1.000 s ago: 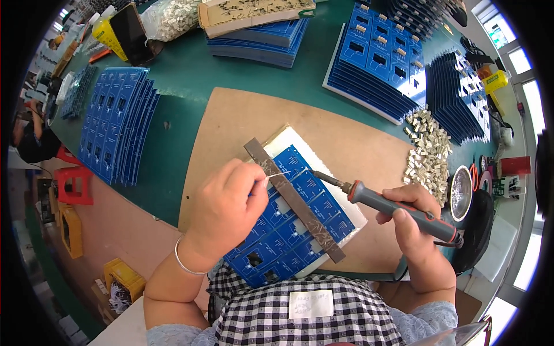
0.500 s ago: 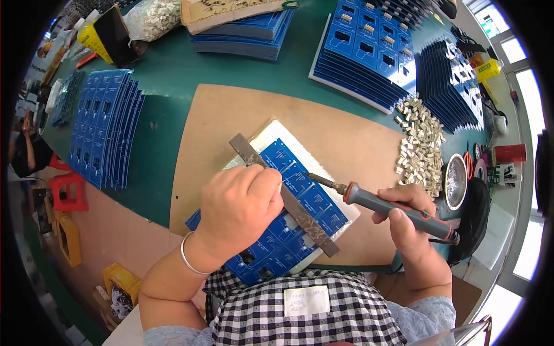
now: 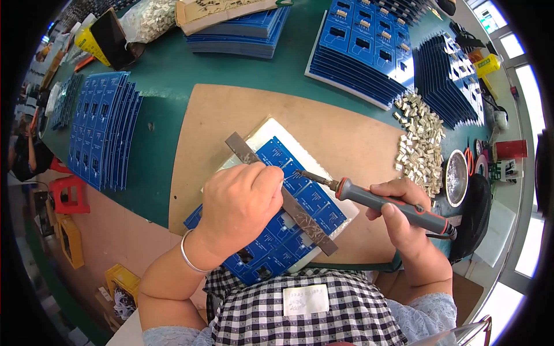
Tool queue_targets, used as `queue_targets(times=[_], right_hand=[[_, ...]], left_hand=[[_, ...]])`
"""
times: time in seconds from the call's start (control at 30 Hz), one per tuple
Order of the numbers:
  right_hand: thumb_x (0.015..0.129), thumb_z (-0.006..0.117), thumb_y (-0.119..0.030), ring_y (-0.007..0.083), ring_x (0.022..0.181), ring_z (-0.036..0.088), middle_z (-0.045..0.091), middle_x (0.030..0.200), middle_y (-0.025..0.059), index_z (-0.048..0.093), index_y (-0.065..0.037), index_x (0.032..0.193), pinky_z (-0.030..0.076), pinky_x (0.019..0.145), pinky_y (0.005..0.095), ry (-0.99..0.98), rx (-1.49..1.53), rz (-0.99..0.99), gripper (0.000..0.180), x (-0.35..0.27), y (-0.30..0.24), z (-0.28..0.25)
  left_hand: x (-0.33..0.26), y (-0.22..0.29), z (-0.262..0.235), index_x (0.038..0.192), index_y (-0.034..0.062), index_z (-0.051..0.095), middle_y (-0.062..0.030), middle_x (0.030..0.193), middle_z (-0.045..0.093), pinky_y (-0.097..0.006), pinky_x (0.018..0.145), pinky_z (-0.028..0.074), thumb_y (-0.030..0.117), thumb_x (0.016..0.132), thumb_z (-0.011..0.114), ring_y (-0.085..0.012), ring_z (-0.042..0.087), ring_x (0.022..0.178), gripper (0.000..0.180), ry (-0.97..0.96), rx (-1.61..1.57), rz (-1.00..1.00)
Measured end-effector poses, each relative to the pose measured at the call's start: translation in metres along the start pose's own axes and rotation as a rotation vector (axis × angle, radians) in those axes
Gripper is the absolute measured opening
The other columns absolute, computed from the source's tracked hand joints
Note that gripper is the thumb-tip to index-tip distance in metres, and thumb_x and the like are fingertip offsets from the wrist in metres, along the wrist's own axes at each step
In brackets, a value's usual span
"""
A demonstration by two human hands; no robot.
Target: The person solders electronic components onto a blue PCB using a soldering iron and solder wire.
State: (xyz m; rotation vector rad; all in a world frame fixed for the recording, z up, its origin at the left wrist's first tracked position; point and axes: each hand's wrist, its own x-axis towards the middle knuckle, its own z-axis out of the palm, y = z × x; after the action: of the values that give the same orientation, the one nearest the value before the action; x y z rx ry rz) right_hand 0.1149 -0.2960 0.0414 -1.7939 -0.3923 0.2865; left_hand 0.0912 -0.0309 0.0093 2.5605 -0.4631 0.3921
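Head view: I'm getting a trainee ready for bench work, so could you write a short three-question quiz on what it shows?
1. Multiple choice: what does the person's right grip hold?
A) scissors
B) a soldering iron
C) a red cup

2. True or false: the brown bar runs lengthwise beside the blue circuit board without crossing over it.

3. Fill in the blank: in the picture, the pile of small pale parts lies to the ____ of the brown bar.

Key: 1. B; 2. False, it crosses over the board; 3. right.
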Motion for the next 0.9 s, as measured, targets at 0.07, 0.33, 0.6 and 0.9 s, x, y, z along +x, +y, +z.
queue_targets(times=[0.07, 0.33, 0.6, 0.9], right_hand=[[0.084, 0.061, -0.016, 0.0165, 0.067, 0.067, 0.069, 0.081, 0.0145, 0.061, 0.004, 0.1, 0.053, 0.061, 0.0266, 0.0, -0.01, 0.0, 0.025, 0.0, 0.0, 0.0], [0.084, 0.062, -0.016, 0.0173, 0.067, 0.068, 0.069, 0.08, 0.0146, 0.062, 0.004, 0.098, 0.054, 0.061, 0.0273, -0.01, -0.043, -0.016, 0.024, -0.003, -0.002, -0.003], [0.083, 0.061, -0.017, 0.0187, 0.067, 0.069, 0.069, 0.081, 0.016, 0.061, 0.005, 0.097, 0.054, 0.061, 0.0285, -0.012, -0.038, -0.001, 0.026, -0.008, -0.002, -0.005], [0.084, 0.061, -0.018, 0.0172, 0.069, 0.067, 0.069, 0.083, 0.0166, 0.061, 0.005, 0.098, 0.053, 0.063, 0.0282, 0.03, 0.035, 0.03, 0.027, -0.01, 0.001, -0.008]], left_hand=[[0.001, 0.001, -0.001, 0.078, 0.006, 0.055, -0.0071, 0.064, 0.055, -0.034, 0.049, 0.043, -0.002, 0.069, 0.065, -0.0242, 0.056, 0.057, 0.016, -0.008, -0.009, 0.001], [0.011, 0.0, -0.006, 0.081, 0.0055, 0.056, -0.0079, 0.07, 0.057, -0.035, 0.053, 0.044, 0.0, 0.073, 0.064, -0.0257, 0.057, 0.061, 0.012, -0.147, -0.022, 0.037], [0.015, 0.003, -0.007, 0.081, 0.0056, 0.057, -0.0073, 0.071, 0.057, -0.036, 0.054, 0.045, 0.002, 0.073, 0.065, -0.0265, 0.057, 0.063, 0.011, -0.196, -0.049, 0.02], [0.005, -0.002, -0.012, 0.081, 0.0103, 0.06, 0.0012, 0.097, 0.067, -0.038, 0.083, 0.038, 0.008, 0.07, 0.068, -0.0193, 0.054, 0.091, 0.014, -0.135, 0.002, 0.225]])
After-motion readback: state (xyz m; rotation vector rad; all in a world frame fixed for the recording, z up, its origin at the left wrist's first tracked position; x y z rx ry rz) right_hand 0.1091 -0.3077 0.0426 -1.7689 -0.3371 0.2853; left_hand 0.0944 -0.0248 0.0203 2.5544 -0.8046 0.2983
